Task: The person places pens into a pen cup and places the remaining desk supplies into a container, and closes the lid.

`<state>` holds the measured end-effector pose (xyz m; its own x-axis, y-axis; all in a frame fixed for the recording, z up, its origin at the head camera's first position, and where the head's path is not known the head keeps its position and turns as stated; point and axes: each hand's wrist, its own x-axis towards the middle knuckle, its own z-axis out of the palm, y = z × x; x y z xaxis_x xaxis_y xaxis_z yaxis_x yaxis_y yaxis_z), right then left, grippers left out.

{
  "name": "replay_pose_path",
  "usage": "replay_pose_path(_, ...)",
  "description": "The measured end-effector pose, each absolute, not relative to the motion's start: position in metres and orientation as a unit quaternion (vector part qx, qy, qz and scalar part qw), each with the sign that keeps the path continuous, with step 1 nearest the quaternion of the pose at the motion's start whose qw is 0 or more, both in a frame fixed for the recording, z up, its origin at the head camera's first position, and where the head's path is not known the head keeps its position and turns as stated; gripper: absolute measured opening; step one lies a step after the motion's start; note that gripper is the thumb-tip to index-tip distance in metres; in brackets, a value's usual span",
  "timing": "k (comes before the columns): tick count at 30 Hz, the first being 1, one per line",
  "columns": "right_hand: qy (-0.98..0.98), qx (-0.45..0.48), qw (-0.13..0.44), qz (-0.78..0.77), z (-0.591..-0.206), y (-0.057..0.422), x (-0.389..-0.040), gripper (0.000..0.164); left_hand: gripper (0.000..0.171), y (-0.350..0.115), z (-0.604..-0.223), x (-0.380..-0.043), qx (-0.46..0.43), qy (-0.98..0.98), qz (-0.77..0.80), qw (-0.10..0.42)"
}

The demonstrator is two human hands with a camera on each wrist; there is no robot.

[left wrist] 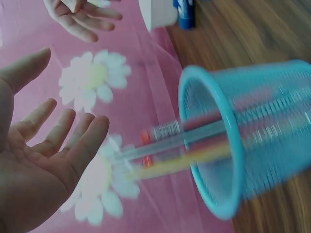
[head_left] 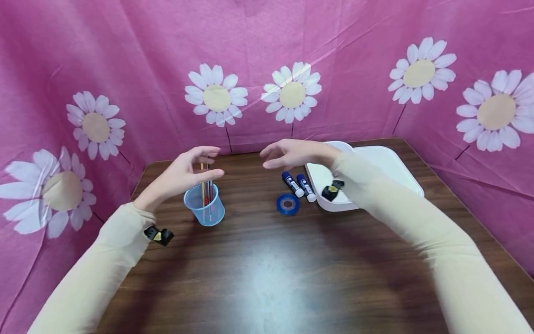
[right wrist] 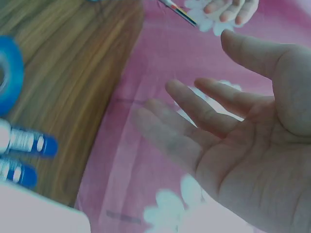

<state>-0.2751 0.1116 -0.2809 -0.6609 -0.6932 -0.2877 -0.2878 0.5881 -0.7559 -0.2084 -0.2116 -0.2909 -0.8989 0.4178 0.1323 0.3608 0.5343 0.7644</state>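
My left hand (head_left: pixel 183 174) hovers above a blue mesh pencil cup (head_left: pixel 193 200) with loosely bent fingers and nothing in them. Several slim sticks, like pencils or brushes (left wrist: pixel 180 165), stand in the cup; the left wrist view blurs them. To the right, my right hand (head_left: pixel 294 154) is raised over the back of the table, its fingers spread and holding nothing. Nearest below it lie two glue sticks (head_left: pixel 293 184) with dark blue caps, side by side. A roll of blue tape (head_left: pixel 288 204) rests flat just in front of them.
A white box (head_left: pixel 333 204) with its lid (head_left: pixel 390 167) laid open stands at the right, partly hidden by my right forearm. The brown wooden table (head_left: pixel 250 278) ends at a pink flowered curtain (head_left: pixel 254 37) at the back and sides.
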Motion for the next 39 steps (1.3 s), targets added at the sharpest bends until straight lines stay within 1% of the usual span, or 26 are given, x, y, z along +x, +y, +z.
replay_pose_path(7, 0.882, -0.303, 0.143, -0.33, -0.277, 0.182, -0.258, 0.062, 0.062, -0.161, -0.298, -0.221, 0.284, 0.86, 0.421, 0.055)
replay_pose_path(11, 0.904, -0.292, 0.076, -0.303, -0.282, 0.22, -0.251, 0.068, 0.077, -0.133, -0.31, -0.23, 0.29, 0.857, 0.42, 0.064)
replay_pose_path(13, 0.915, -0.282, 0.048, -0.284, -0.286, 0.238, -0.249, 0.076, 0.088, -0.121, -0.319, -0.234, 0.281, 0.856, 0.427, 0.074)
replay_pose_path(15, 0.927, -0.265, 0.025, -0.264, -0.29, 0.257, -0.246, 0.092, 0.096, -0.109, -0.333, -0.238, 0.273, 0.851, 0.438, 0.095)
replay_pose_path(17, 0.931, -0.257, 0.013, -0.26, -0.297, 0.275, -0.244, 0.109, 0.1, -0.099, -0.347, -0.241, 0.265, 0.845, 0.45, 0.117)
replay_pose_path(20, 0.927, -0.261, 0.012, -0.268, -0.315, 0.299, -0.241, 0.126, 0.1, -0.085, -0.371, -0.243, 0.247, 0.828, 0.475, 0.163)
replay_pose_path(23, 0.919, -0.266, 0.024, -0.289, -0.338, 0.314, -0.238, 0.128, 0.099, -0.075, -0.392, -0.243, 0.229, 0.821, 0.485, 0.196)
replay_pose_path(26, 0.92, -0.253, 0.041, -0.297, -0.359, 0.32, -0.234, 0.127, 0.099, -0.066, -0.408, -0.242, 0.212, 0.827, 0.478, 0.205)
replay_pose_path(33, 0.93, -0.205, 0.098, -0.287, -0.388, 0.318, -0.229, 0.131, 0.103, -0.044, -0.426, -0.235, 0.223, 0.885, 0.38, 0.153)
replay_pose_path(36, 0.931, -0.192, 0.108, -0.292, -0.393, 0.318, -0.229, 0.133, 0.103, -0.033, -0.427, -0.229, 0.23, 0.905, 0.333, 0.126)
replay_pose_path(39, 0.932, -0.179, 0.114, -0.292, -0.396, 0.318, -0.228, 0.137, 0.099, -0.025, -0.426, -0.225, 0.228, 0.923, 0.291, 0.106)
